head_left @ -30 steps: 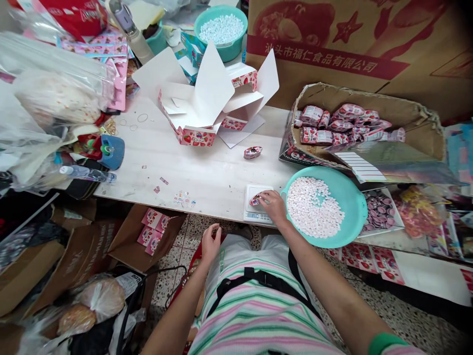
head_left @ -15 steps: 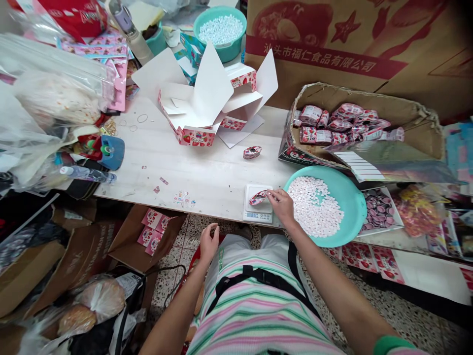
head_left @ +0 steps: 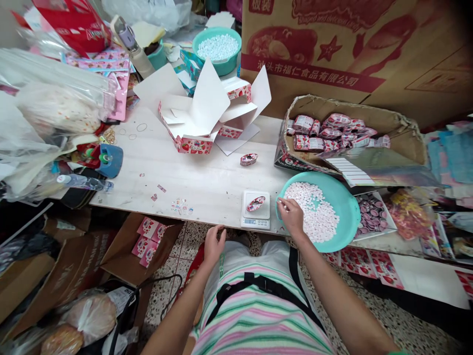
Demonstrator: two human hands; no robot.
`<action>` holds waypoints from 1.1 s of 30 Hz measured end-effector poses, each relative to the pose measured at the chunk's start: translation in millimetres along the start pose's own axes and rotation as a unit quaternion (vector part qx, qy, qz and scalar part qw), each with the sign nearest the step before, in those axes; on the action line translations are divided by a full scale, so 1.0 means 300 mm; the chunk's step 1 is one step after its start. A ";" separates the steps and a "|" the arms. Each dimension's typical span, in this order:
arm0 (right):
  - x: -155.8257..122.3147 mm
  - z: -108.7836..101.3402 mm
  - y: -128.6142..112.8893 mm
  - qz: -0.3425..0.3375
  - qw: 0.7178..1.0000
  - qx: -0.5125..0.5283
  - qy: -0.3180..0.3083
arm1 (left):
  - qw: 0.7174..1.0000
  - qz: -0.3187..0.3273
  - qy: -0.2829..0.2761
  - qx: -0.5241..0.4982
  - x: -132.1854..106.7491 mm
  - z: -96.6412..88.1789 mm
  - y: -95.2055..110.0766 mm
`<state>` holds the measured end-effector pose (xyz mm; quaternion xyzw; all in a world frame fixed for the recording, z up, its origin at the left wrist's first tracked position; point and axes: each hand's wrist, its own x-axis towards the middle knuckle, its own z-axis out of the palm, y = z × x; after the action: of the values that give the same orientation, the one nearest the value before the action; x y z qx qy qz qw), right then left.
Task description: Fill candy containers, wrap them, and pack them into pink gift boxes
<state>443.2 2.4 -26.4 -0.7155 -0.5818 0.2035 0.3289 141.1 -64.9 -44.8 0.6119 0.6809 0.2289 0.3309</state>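
On a small white digital scale (head_left: 255, 223) near the table's front edge lies an oval container (head_left: 255, 203) with a red-and-white patterned rim; no hand touches it. My right hand (head_left: 291, 215) is just right of the scale, over the left rim of a turquoise basin (head_left: 349, 217). Its thumb and fingers are drawn together, and whatever is between them is too small to see. Many small pale pink candies (head_left: 314, 212) fill much of the basin's bottom. My left hand (head_left: 214, 244) hovers empty in front of the table edge, fingers apart. A second oval container (head_left: 249, 159) rests farther back.
A worn cardboard box (head_left: 402, 128) of wrapped packs stands behind the basin. Unfolded strawberry-print cartons (head_left: 194, 145) sit at the back, near another basin of pale candies (head_left: 218, 64). Right of the basin is a tray of purple round pieces (head_left: 373, 212). Small stickers (head_left: 181, 204) lie left.
My right hand has let go of the container on the scale and moved right to the basin's rim. The container stays on the scale. The view has tilted up slightly.
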 end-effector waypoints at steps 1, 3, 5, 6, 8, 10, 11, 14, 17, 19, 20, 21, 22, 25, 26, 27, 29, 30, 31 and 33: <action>-0.012 -0.023 0.023 0.010 1.000 -0.012 0.003 | 1.000 0.024 -0.007 -0.002 0.027 0.019 0.037; -0.043 -0.073 0.080 0.035 0.999 -0.039 0.002 | 0.997 0.069 -0.020 -0.011 0.093 0.069 0.127; -0.077 -0.123 0.148 0.063 0.996 -0.063 -0.004 | 0.993 0.111 -0.027 -0.009 0.164 0.126 0.224; -0.094 -0.144 0.182 0.076 0.994 -0.073 -0.014 | 0.991 0.128 -0.027 -0.001 0.197 0.154 0.268; -0.125 -0.179 0.246 0.103 0.990 -0.086 -0.034 | 0.988 0.150 -0.025 0.028 0.254 0.204 0.336; -0.150 -0.202 0.298 0.141 0.986 -0.086 -0.036 | 0.985 0.154 -0.035 0.069 0.294 0.237 0.373; -0.160 -0.211 0.317 0.161 0.983 -0.079 -0.034 | 0.983 0.152 -0.048 0.092 0.308 0.246 0.381; -0.186 -0.232 0.360 0.219 0.975 -0.039 -0.023 | 0.972 0.152 -0.095 0.151 0.340 0.246 0.383; -0.199 -0.259 0.392 0.245 0.969 0.014 -0.005 | 0.970 0.168 -0.085 0.152 0.405 0.212 0.388; -0.193 -0.288 0.419 0.254 0.967 0.034 0.011 | 0.974 0.178 -0.041 0.135 0.490 0.184 0.404; -0.185 -0.307 0.436 0.260 0.965 0.040 0.019 | 0.974 0.184 -0.015 0.131 0.544 0.172 0.416; -0.174 -0.328 0.455 0.267 0.962 0.042 0.027 | 0.973 0.190 0.009 0.132 0.603 0.164 0.428; -0.162 -0.353 0.477 0.273 0.960 0.044 0.033 | 0.970 0.198 0.028 0.138 0.665 0.159 0.441; -0.124 -0.436 0.549 0.288 0.955 0.057 0.045 | 0.956 0.227 0.035 0.184 0.831 0.170 0.466; -0.112 -0.463 0.573 0.296 0.952 0.064 0.047 | 0.949 0.241 0.024 0.203 0.873 0.178 0.467; -0.101 -0.489 0.595 0.306 0.948 0.071 0.049 | 0.941 0.254 0.011 0.222 0.906 0.188 0.466; -0.079 -0.533 0.633 0.324 0.941 0.084 0.057 | 0.928 0.272 -0.001 0.253 0.949 0.207 0.456; -0.066 -0.551 0.647 0.329 0.938 0.091 0.062 | 0.924 0.275 0.002 0.265 0.960 0.216 0.449; -0.050 -0.565 0.658 0.330 0.936 0.098 0.068 | 0.921 0.274 0.011 0.275 0.966 0.223 0.443; -0.005 -0.584 0.671 0.331 0.933 0.117 0.081 | 0.919 0.270 0.032 0.285 0.969 0.234 0.434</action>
<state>701.5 -61.4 -46.1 -0.8382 -0.2556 0.3086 0.3700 272.0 234.1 -48.6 0.8331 0.5367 0.1256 0.0463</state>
